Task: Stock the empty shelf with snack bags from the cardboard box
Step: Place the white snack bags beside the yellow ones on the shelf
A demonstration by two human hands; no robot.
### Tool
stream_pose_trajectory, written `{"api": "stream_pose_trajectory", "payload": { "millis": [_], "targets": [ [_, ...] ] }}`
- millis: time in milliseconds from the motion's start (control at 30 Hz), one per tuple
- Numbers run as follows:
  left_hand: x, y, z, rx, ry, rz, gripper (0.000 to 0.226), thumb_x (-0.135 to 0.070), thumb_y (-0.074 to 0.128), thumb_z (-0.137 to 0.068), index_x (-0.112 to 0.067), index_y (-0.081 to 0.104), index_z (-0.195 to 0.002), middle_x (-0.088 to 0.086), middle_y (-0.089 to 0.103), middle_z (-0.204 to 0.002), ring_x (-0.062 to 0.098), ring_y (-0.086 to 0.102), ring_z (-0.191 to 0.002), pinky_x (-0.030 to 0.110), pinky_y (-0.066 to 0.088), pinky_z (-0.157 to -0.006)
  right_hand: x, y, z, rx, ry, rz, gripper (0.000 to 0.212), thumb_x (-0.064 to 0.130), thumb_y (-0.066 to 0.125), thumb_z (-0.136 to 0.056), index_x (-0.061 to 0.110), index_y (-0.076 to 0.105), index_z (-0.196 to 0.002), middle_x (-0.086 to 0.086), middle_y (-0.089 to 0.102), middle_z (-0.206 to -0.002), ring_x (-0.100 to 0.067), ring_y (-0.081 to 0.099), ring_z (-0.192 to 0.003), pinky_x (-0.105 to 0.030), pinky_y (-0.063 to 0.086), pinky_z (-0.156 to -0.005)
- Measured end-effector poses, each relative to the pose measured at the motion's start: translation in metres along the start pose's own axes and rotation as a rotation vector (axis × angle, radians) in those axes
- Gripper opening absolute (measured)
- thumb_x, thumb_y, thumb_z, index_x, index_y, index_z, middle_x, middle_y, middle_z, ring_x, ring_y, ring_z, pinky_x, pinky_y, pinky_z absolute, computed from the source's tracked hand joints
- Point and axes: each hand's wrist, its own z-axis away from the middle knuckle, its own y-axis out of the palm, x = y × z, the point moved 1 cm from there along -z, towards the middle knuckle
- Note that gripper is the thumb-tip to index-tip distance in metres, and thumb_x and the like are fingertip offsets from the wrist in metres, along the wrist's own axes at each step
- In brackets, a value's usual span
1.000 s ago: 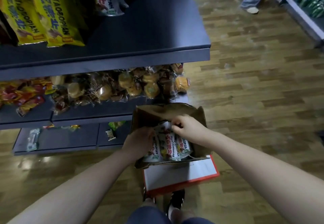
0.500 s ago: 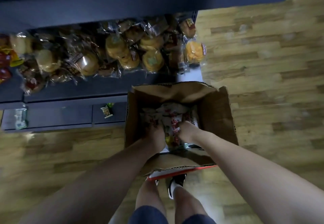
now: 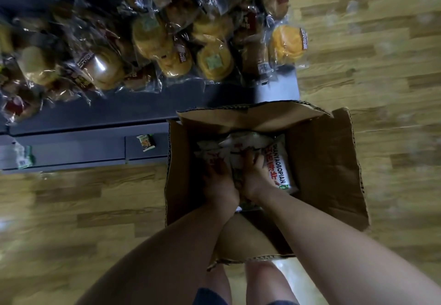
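Observation:
An open cardboard box stands on the floor below me, its flaps spread. Inside lie several white snack bags with red and green print. Both my hands are deep in the box, side by side. My left hand presses down among the bags on the left. My right hand has its fingers curled into the bags in the middle, gripping them. The fingertips of both hands are hidden among the wrappers.
A dark shelf unit stands just beyond the box. Its low shelf is piled with clear-wrapped buns and cakes. The base plinth carries small price tags. Wooden floor lies to the right. My legs are below the box.
My head has tipped further down and closer, so the upper shelf has left the view. Both hands have sunk deeper into the box among the bags.

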Motion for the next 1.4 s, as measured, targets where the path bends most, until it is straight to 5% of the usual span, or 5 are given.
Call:
{"api": "stream_pose_trajectory", "payload": {
  "millis": [367,567,900,1133,1400],
  "targets": [
    [-0.003,0.006,-0.013,-0.031,-0.070,0.090,0.067,-0.027,0.038,-0.098,-0.019,-0.001,-0.151,0.021,-0.008,-0.156,0.041,0.002,-0.143,0.049,0.016,-0.115,0.009,0.010,-0.016,-0.089,0.193,-0.080,0.055,0.043,0.039,-0.097,0.025,0.016,-0.144,-0.008,0.016,-0.150,-0.035,0.024,-0.135,-0.052,0.036,-0.097],
    [0.004,0.015,-0.021,-0.056,-0.032,0.124,0.071,-0.029,0.043,-0.094,-0.017,0.003,-0.151,0.017,-0.004,-0.157,0.036,-0.003,-0.145,0.047,0.011,-0.117,0.006,0.011,-0.013,-0.099,0.273,-0.153,0.052,0.041,0.047,-0.095,0.035,0.021,-0.139,-0.013,0.024,-0.142,-0.034,0.027,-0.131,-0.052,0.032,-0.099],
    [-0.007,-0.022,0.000,0.018,-0.022,0.351,0.066,-0.025,0.048,-0.092,-0.010,0.018,-0.148,0.018,0.016,-0.153,0.034,0.016,-0.141,0.038,0.019,-0.115,-0.006,-0.030,0.009,-0.034,0.159,-0.183,0.062,0.048,0.057,-0.081,0.022,0.031,-0.131,-0.016,0.051,-0.127,-0.037,0.053,-0.113,-0.039,0.047,-0.090],
    [-0.013,-0.064,0.037,-0.024,0.041,0.478,0.076,-0.026,0.057,-0.087,-0.010,0.016,-0.148,0.015,0.025,-0.150,0.032,0.029,-0.136,0.031,0.032,-0.105,-0.004,-0.075,0.044,-0.054,0.038,-0.197,0.041,0.037,0.050,-0.087,0.021,0.045,-0.125,-0.010,0.058,-0.123,-0.033,0.056,-0.109,-0.037,0.049,-0.087],
    [-0.004,-0.110,0.088,-0.150,0.105,0.414,0.074,-0.049,0.052,-0.077,-0.036,0.020,-0.142,0.013,0.031,-0.142,0.042,0.040,-0.124,0.047,0.039,-0.091,0.002,-0.123,0.109,-0.208,-0.122,-0.252,0.060,0.045,0.056,-0.076,0.027,0.040,-0.131,-0.008,0.062,-0.110,-0.035,0.061,-0.094,-0.039,0.052,-0.079]
  ]
}}
